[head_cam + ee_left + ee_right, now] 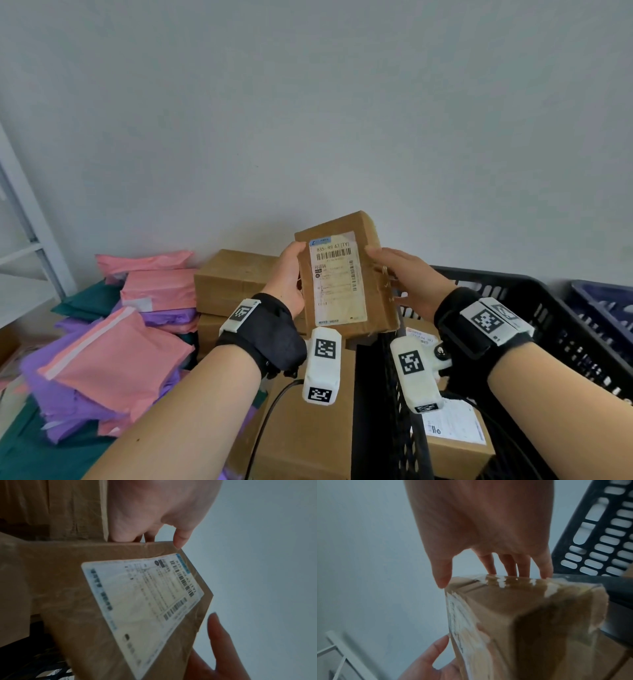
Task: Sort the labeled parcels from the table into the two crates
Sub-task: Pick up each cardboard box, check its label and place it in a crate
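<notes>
Holding a brown cardboard parcel (342,274) up in the air between both hands, above the stacked boxes and the near corner of the black crate (534,301). Left hand (287,277) wrapped round the parcel's left edge, thumb on the front face near the top corner, fingers curled behind. Right hand (407,281) laid against the parcel's right side, thumb at the front edge beside the label, fingers reaching along the taped side face; seen from the right wrist, fingertips (510,573) touching the glossy tape at the upper edge. Tilted slightly, with the white shipping label (337,277) facing the head camera, barcode near the top. Blurred and dim in both wrist views, label text not readable there. Below and behind the parcel, more brown cardboard boxes (236,277) piled on the counter, one just under the wrists. Further left, a heap of pink mailers (113,370), purple mailers (68,401) and a dark green mailer (89,301) lying overlapped. Inside the black crate, a labelled box (455,442) resting low, partly hidden by the right wrist camera. Right of the black crate, a dark blue crate (603,308), touching or just beside it. Pale wall behind; white shelf frame (27,219) at far left.
</notes>
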`<state>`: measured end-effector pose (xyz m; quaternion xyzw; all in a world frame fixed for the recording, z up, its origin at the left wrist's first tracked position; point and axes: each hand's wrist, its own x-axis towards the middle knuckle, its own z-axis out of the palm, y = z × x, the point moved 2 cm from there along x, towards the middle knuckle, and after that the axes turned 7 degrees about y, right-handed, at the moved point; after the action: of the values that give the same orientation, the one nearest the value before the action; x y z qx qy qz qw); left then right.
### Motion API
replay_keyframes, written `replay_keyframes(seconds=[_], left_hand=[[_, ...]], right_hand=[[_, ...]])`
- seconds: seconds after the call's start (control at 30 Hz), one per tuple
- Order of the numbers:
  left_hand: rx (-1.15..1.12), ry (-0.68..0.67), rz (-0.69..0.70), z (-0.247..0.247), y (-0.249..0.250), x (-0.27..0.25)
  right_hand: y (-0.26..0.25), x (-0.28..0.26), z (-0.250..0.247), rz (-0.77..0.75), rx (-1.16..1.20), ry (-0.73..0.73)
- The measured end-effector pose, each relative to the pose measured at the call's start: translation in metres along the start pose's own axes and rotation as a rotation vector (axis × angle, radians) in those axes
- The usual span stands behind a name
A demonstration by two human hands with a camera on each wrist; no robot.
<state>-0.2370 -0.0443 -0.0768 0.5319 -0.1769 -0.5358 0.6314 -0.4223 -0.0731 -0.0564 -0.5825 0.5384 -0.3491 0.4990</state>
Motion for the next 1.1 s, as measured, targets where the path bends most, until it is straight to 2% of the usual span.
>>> replay_keyframes(seconds=[0.4, 1.1], left_hand=[[0.036, 0.017, 0.064, 0.001, 0.007, -0.005], [-0.054, 0.002, 0.018, 0.001, 0.010, -0.006]], right_hand=[[0.005, -0.002, 0.000, 0.028, 0.188, -0.049], [0.008, -0.006, 0.001, 0.056, 0.228, -0.015]])
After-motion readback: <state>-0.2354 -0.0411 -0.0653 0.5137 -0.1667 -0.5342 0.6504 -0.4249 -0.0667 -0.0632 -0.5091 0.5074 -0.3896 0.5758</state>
